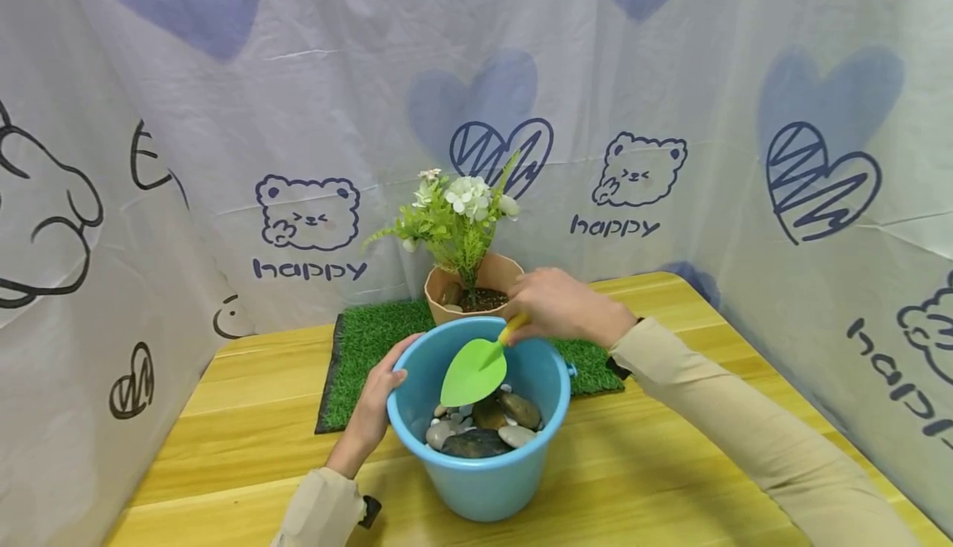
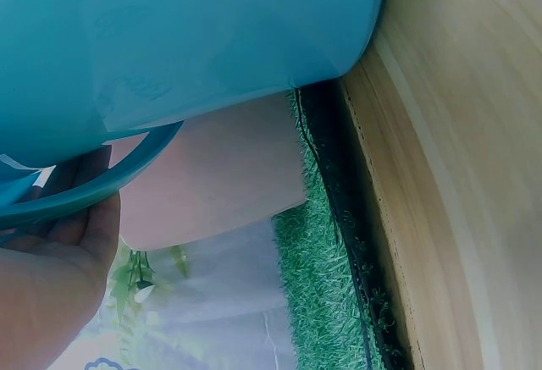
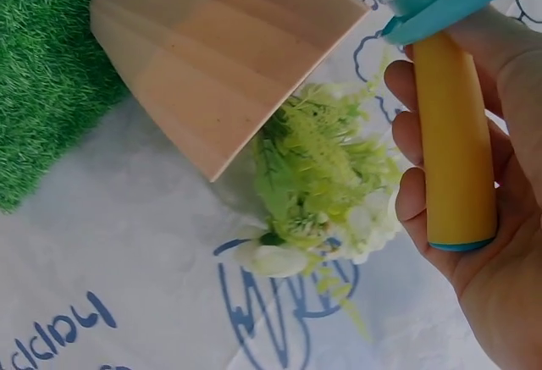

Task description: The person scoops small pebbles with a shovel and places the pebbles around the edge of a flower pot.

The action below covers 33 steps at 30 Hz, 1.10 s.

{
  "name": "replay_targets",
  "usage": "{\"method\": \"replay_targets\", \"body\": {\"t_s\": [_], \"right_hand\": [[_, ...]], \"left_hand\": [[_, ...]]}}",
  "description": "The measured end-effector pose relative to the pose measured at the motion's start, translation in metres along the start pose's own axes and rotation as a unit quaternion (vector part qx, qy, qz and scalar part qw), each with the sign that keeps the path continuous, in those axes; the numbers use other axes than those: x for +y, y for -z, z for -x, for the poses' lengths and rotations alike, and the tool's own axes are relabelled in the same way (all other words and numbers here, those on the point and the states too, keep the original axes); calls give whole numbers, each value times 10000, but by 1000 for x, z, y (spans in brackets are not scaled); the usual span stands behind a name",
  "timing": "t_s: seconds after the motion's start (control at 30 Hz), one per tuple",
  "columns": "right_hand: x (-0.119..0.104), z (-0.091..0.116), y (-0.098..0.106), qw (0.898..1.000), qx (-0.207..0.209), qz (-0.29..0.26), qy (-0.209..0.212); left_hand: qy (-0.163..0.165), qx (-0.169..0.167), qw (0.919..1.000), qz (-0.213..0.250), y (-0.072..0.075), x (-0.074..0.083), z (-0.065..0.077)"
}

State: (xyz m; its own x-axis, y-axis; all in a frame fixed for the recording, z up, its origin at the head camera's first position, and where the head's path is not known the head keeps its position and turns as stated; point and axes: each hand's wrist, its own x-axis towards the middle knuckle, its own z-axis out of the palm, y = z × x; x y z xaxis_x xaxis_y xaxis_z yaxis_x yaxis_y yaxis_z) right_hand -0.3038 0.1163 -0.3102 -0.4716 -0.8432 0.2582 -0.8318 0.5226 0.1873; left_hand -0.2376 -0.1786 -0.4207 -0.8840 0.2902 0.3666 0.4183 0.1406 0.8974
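Note:
A light-blue bucket [image 1: 487, 481] stands on the table with stones [image 1: 487, 443] of several sizes and colours inside. My left hand [image 1: 375, 394] holds the bucket's left rim, thumb over the edge and fingers along the outside. In the left wrist view, those fingers pass behind a curved blue strip [image 2: 127, 171] of the bucket. My right hand [image 1: 558, 305] grips the yellow handle [image 3: 457, 146] of a small garden trowel. Its green blade [image 1: 474, 373] tilts down into the bucket, above the stones, with the tip toward the left.
Behind the bucket, a peach-coloured pot [image 1: 439, 311] holds soil, stones and a leafy plant with white flowers [image 1: 469, 198]. It stands on a green turf mat [image 1: 375, 328] laid on the wooden table [image 1: 246, 423]. Printed white curtains [image 1: 417, 26] hang around the table.

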Motion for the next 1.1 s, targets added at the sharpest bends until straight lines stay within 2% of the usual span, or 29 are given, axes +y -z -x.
{"method": "replay_targets", "body": {"t_s": [0.43, 1.1], "right_hand": [[-22, -2, 7, 9939, -72, 1021, 414], [-37, -9, 6, 9921, -388, 1163, 264]], "left_hand": [[139, 42, 9999, 30, -1, 0, 1], [197, 121, 9997, 37, -2, 1, 0]]}}
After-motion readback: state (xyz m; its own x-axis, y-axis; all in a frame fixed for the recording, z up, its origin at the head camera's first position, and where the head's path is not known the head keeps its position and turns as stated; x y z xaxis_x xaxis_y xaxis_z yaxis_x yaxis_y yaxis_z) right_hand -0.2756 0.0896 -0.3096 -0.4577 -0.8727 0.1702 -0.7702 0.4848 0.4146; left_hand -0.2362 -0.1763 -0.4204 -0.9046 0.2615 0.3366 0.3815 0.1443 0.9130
